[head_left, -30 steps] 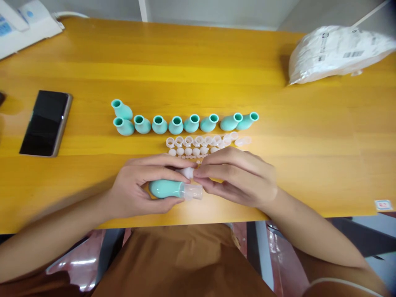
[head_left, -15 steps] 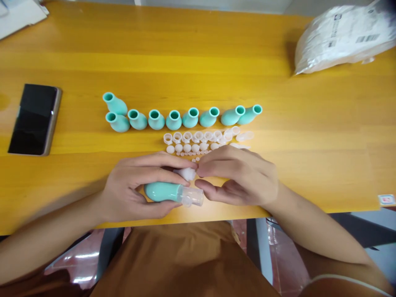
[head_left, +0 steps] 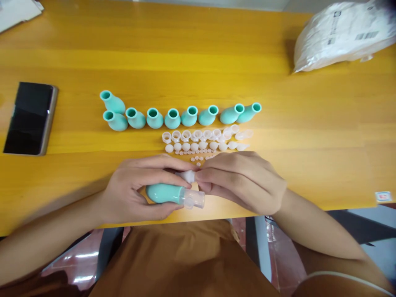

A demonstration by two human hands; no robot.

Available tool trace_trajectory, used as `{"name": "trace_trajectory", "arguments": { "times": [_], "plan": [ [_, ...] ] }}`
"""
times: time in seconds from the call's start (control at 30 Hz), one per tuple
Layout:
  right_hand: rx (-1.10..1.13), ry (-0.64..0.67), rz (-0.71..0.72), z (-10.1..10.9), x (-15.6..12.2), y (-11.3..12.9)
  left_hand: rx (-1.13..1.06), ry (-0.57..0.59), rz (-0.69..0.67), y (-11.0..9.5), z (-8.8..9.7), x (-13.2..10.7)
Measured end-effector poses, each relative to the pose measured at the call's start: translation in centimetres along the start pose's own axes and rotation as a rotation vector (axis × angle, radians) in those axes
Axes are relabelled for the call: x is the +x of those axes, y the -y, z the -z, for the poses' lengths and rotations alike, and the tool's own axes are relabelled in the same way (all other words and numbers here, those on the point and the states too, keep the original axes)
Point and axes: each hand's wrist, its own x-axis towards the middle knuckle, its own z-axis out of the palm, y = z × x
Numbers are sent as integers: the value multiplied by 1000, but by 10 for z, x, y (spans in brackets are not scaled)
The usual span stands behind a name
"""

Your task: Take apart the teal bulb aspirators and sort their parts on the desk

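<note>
My left hand (head_left: 126, 189) is closed around a teal rubber squeeze bulb (head_left: 163, 193) with a clear plastic nozzle (head_left: 194, 199) on its end, like a nasal aspirator. Between the upper fingers of the same hand sits a small white tapered tip (head_left: 187, 176), its wide end facing right. Fingers of my right hand (head_left: 244, 179) are pinched together at that wide end; whether something smaller is between them is hidden. Just beyond the hands lie several small clear discs (head_left: 197, 158), a row of white tips (head_left: 186, 146) and a row of clear nozzles (head_left: 186, 135).
Several teal bulbs (head_left: 172, 119) stand or lean in a row farther back, open necks up. A dark phone (head_left: 29, 117) lies on the left of the wooden table (head_left: 154, 62). At the back right is a white plastic parcel (head_left: 343, 39). A small sticker (head_left: 383, 196) is near the right edge.
My right thumb and fingers have closed together against the white tip, where they were apart before. The left hand keeps its hold on the bulb. The view has shifted slightly.
</note>
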Motion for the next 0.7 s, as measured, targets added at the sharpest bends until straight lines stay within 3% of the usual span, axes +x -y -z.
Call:
{"name": "trace_trajectory", "arguments": {
  "times": [0.23,0.37,0.57,0.7],
  "plan": [
    [-15,-40,-35,0,1,6,-21,9,57,0,3,-2],
    [-85,-31,-82,15,8,-1,-11,-2,62,2,4,-3],
    [-60,475,-189,51,11,-22,23,2,17,3,3,-2],
    [-166,664,-215,43,8,-23,46,9,25,3,4,-2]
  ]
}}
